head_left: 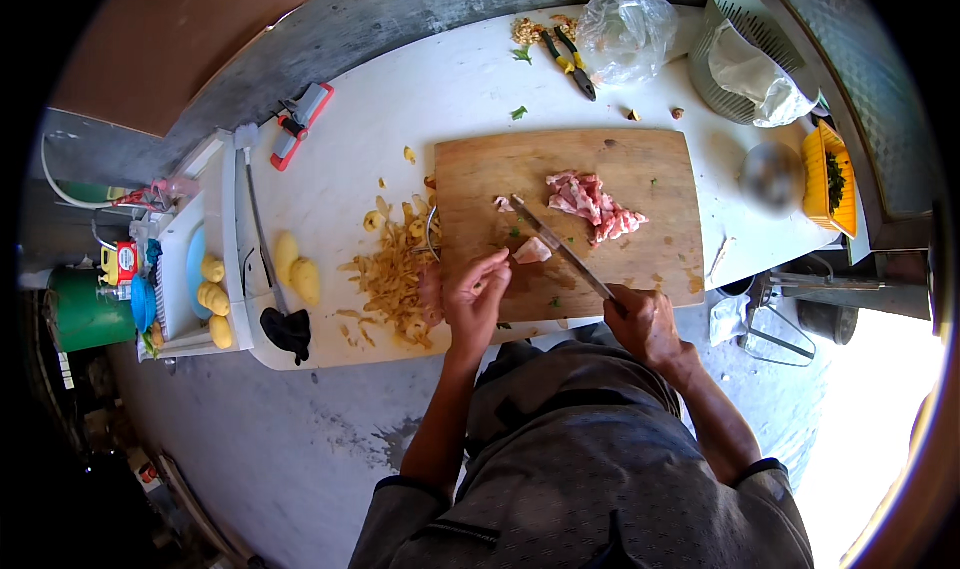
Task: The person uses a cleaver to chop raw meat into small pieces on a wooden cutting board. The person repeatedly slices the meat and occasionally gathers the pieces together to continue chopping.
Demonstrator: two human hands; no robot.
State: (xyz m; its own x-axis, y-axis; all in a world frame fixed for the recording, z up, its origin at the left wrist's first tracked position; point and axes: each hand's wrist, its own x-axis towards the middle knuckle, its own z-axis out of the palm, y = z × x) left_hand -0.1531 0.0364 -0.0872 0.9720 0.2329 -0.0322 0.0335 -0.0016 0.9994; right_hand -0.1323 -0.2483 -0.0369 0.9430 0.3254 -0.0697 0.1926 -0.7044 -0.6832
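My right hand point(648, 327) is wrapped round the handle of a knife point(562, 249), its blade slanting up and left over a wooden cutting board point(480, 169). My left hand point(476, 294) is at the board's near left edge, fingers loosely bent and apart, nothing visible between them. Close to its fingertips lies a small pale pink piece of raw meat point(533, 251), beside the blade. A scrap of meat point(502, 204) rests near the knife's tip. Right of the blade is a heap of cut raw meat point(595, 207). Green leaf bits dot the board.
Potato peelings point(400, 269) are piled left of the board, with peeled potatoes point(297, 269) farther left. Pliers point(572, 64), a clear plastic bag point(628, 29) and a basket point(740, 64) stand behind. A yellow basket point(830, 179) of greens is at right; a sink point(228, 239) at left.
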